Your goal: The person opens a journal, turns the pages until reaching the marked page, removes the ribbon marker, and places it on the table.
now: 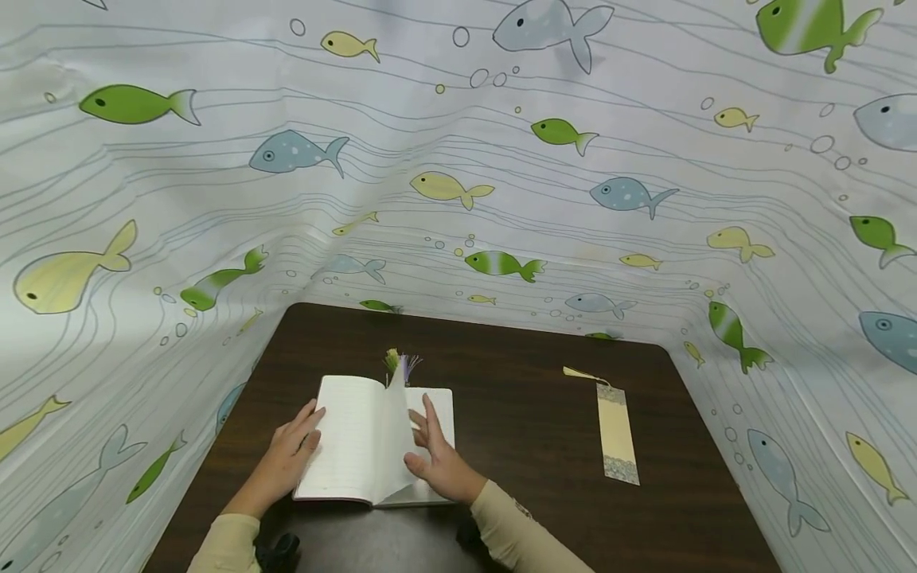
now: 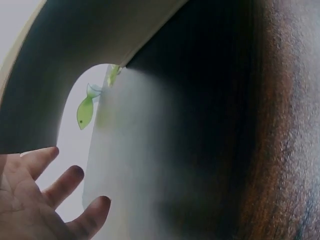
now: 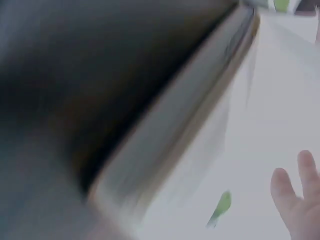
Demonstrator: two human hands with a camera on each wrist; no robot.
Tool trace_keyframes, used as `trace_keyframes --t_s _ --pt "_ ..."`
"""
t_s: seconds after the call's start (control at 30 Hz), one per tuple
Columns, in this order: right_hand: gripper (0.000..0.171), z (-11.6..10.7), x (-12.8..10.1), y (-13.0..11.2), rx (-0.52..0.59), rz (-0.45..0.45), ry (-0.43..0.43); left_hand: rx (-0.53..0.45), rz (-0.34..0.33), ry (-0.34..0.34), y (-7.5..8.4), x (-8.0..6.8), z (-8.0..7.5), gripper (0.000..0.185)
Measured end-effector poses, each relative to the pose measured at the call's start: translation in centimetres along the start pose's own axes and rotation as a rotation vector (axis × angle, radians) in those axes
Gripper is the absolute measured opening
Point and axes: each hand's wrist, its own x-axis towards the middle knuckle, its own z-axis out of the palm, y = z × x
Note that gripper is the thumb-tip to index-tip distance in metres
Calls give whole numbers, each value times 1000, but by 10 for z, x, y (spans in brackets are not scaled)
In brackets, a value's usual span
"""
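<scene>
A dark brown wooden table with rounded corners (image 1: 516, 509) stands enclosed on three sides by a pale, glossy curtain-like sheet printed with cartoon fish (image 1: 458, 159). The sheet rises behind the table and slopes inward along both flanks, meeting the tabletop's far edge and side edges. Green, yellow and blue-grey fish swim across it among thin wavy grey lines and small ringed bubbles. Creases run through the fabric at the back, where the panels fold together. Soft, even light falls across the scene, leaving a faint sheen on the table's grain. No floor or window is visible.
</scene>
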Motion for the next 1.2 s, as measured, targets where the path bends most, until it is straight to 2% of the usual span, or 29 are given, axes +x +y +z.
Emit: trace_keyframes --t_s 0.07,0.17,0.27,0.33,0.5,0.6,0.73,0.8,0.9,1.0,1.2 --pt "89 8 1 -6 -20 -46 -127 -37 8 10 3 -1 -1 54" --pt "91 20 3 -8 -188 -95 -268 -109 37 21 8 -1 -2 52" --pt "80 27 4 -7 -362 -75 -359 -133 45 23 10 0 -2 53" --pt "66 28 5 -6 -408 -71 -392 -86 34 18 9 1 -2 58" --pt "47 24 5 0 -425 -69 -351 47 19 -9 3 2 0 76" --pt "46 15 3 6 -540 -60 -314 47 21 -15 0 0 0 79" --pt "61 0 -4 17 -741 19 -285 42 40 -10 -1 0 0 79" --pt "71 -8 -9 22 -786 99 -268 42 48 -7 -1 0 0 78" --pt "87 -20 -16 27 -803 213 -238 35 54 -9 -2 0 0 78" --pt "97 -29 -22 29 -787 285 -216 19 46 -23 -3 -1 0 76" --pt "101 -33 -26 30 -816 287 -203 17 55 -28 -5 0 0 70"
